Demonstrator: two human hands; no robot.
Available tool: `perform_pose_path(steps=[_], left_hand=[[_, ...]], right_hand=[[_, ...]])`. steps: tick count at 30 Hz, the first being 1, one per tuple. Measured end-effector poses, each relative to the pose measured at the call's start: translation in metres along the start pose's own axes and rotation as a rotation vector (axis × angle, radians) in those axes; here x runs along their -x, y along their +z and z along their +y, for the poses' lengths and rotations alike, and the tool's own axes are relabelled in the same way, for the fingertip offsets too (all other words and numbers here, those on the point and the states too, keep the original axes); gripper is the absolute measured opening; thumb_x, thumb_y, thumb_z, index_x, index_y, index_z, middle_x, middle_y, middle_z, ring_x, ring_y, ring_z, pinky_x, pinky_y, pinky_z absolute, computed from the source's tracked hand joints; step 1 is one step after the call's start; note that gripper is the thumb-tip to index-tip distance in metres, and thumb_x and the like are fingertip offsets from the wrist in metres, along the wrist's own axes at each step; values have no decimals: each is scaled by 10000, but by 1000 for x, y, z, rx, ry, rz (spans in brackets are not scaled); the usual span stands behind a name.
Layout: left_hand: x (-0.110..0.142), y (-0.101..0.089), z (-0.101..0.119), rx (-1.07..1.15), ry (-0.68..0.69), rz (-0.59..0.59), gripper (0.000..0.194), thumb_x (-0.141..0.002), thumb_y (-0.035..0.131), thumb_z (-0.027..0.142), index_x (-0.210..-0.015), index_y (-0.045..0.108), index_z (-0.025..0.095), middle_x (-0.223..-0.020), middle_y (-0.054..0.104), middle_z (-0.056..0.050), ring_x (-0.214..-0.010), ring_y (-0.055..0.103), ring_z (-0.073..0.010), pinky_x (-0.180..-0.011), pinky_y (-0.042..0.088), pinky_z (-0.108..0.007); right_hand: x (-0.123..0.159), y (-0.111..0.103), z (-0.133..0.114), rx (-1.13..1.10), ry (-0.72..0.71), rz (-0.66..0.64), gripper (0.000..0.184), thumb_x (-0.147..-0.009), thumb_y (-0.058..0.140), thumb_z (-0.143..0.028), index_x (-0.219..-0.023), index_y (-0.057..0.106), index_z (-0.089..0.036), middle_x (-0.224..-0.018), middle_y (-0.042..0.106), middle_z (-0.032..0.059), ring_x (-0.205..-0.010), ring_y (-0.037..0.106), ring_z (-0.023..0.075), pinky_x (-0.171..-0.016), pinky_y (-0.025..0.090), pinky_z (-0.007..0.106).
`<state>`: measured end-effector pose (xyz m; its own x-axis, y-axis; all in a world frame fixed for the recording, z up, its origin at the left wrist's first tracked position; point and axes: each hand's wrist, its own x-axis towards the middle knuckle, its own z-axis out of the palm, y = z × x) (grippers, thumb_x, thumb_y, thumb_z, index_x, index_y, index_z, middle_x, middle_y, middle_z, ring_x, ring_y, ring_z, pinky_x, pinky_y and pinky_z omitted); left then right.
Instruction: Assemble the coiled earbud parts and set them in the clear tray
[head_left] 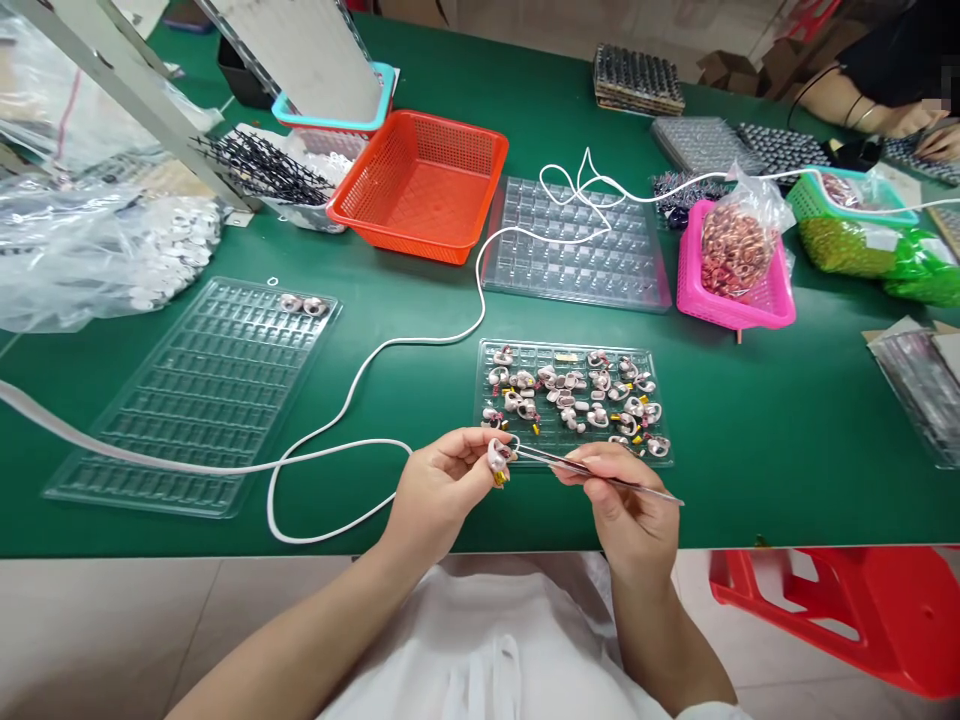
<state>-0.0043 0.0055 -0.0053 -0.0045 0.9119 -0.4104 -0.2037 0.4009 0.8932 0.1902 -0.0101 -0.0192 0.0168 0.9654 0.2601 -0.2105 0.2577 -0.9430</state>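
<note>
Head view. A small pale part (499, 456) is held in the air by the left hand (442, 495), in front of the near tray (536, 357). The left grip is closed: the part is pinched between thumb and fingertips at its edge, presumably so that the side toward the tweezers (546, 459) is left free. A yellow tab (500, 479) hangs below it. The tweezers are clamped in the right hand (637, 500), held pen-like and low along the shaft, probably for fine control; their tips are brought to the part. Whether the tips are pressed together cannot be told.

Similar parts are spread in the near tray, close to both hands, likely for short reach. In the left tray (187, 390), two pieces (302, 305) are seated side by side at the far right corner; its cells probably serve to keep pieces apart. A white cord (427, 341) is looped loosely over the surface (375, 280) and across the far tray (577, 255). A bag of copper-coloured bits (739, 240) is stood in the pink basket (754, 312), presumably to contain spills. The red basket (435, 200) is set beyond the work area.

Markings: a pale label (881, 237) is seen on the green bag (847, 247), but its print is too small to be read. No brand is made out.
</note>
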Motion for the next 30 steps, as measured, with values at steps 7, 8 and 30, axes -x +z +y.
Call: perform_pose_path(steps=[7, 8, 30], left_hand=[[5, 3, 10, -64, 36, 54, 201, -732, 786, 305, -878, 783, 167, -795, 761, -53, -661, 645, -153, -573, 498, -223], [5, 3, 10, -64, 37, 56, 201, -730, 784, 304, -877, 782, 167, -796, 760, -53, -662, 644, -152, -573, 499, -223], [3, 2, 9, -63, 22, 62, 172, -720, 782, 269, -863, 782, 174, -790, 751, -45, -659, 624, -141, -567, 486, -208]], right_hand=[[6, 1, 0, 79, -66, -48, 275, -936, 627, -137, -1120, 731, -313, -1040, 726, 70, -955, 722, 241, -761, 681, 436], [7, 1, 0, 86, -68, -57, 284, -934, 626, -128, -1124, 729, -312, -1041, 727, 68, -950, 723, 240, -765, 679, 439], [6, 2, 2, 115, -55, -67, 295, -921, 638, -112, -1117, 726, -313, -1040, 734, 60, -926, 734, 239, -757, 679, 437]])
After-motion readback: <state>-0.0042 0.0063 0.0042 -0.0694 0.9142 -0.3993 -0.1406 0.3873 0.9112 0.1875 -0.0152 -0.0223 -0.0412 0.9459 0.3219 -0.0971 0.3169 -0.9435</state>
